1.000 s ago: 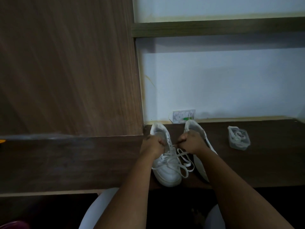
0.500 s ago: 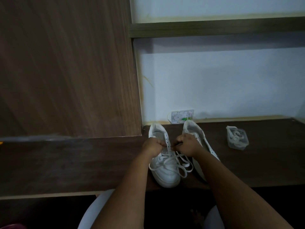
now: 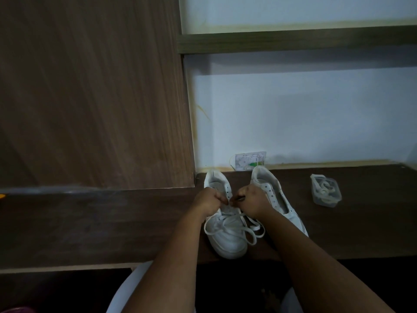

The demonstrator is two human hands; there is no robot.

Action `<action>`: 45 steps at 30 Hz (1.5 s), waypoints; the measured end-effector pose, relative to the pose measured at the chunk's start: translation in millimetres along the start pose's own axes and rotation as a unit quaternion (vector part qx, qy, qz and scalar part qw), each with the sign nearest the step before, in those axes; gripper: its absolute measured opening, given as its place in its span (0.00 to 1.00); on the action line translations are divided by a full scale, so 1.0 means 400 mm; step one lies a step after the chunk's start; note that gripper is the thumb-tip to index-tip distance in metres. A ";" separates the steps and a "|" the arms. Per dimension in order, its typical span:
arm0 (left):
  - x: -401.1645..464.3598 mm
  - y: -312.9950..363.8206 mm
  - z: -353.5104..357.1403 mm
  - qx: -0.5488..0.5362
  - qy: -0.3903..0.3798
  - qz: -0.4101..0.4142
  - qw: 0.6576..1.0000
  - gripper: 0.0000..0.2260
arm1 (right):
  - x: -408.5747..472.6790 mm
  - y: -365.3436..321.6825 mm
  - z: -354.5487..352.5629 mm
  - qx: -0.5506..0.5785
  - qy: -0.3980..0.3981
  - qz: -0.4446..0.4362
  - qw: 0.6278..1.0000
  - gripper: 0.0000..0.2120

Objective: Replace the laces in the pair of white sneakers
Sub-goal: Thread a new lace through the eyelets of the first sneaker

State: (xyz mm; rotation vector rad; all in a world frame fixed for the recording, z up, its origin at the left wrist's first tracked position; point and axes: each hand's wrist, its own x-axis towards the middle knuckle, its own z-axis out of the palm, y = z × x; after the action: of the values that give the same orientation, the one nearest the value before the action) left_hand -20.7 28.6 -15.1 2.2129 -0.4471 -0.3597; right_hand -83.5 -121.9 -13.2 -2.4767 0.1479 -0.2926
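Note:
Two white sneakers stand side by side on the dark wooden desk (image 3: 90,222), toes toward me. Over the left sneaker (image 3: 228,240) my left hand (image 3: 208,203) is curled and pinches the white lace (image 3: 248,231) near the upper eyelets. My right hand (image 3: 252,203) is curled too and pinches the lace from the right, its fingertips almost meeting the left hand's. Loose loops of lace drape over the left sneaker's toe and side. The right sneaker (image 3: 273,193) has bare eyelets and is partly hidden by my right forearm.
A small clear plastic container (image 3: 326,190) with a coiled white lace inside sits on the desk to the right. A wooden panel (image 3: 90,98) rises at the left, a shelf (image 3: 293,41) crosses above, and a small card (image 3: 250,160) leans on the wall.
Both hands stay on the lace over the left sneaker with only slight finger shifts; the camera view has drifted a little.

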 end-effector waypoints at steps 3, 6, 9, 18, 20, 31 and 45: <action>-0.003 0.002 0.000 0.081 0.031 0.023 0.996 0.09 | 0.010 0.014 -0.003 -0.008 -0.012 -0.001 1.000 0.08; 0.001 0.008 0.010 0.125 0.012 0.047 0.991 0.08 | 0.007 0.013 -0.006 0.004 -0.020 -0.002 1.000 0.01; 0.004 0.008 0.005 0.122 -0.002 0.064 0.990 0.06 | 0.003 0.010 -0.002 0.031 -0.007 0.005 0.999 0.02; 0.002 0.018 -0.021 0.201 0.019 0.090 0.975 0.07 | 0.009 0.001 0.008 0.029 0.023 -0.036 0.999 0.12; -0.002 0.020 -0.014 0.203 0.035 0.084 0.975 0.07 | 0.011 0.006 0.017 -0.017 -0.016 -0.074 0.997 0.16; -0.021 0.009 -0.192 -0.224 0.360 0.025 0.905 0.07 | 0.017 0.014 0.000 0.007 0.018 -0.102 0.995 0.05; -0.064 0.079 -0.084 -0.033 0.078 0.072 0.994 0.04 | 0.026 -0.016 -0.024 0.053 0.008 -0.021 0.998 0.18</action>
State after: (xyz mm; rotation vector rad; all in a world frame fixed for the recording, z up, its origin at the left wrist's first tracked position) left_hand -36.2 43.7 33.0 2.1126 -0.4987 -0.1215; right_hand -75.6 -124.3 -0.1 -2.3743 0.0840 -0.3308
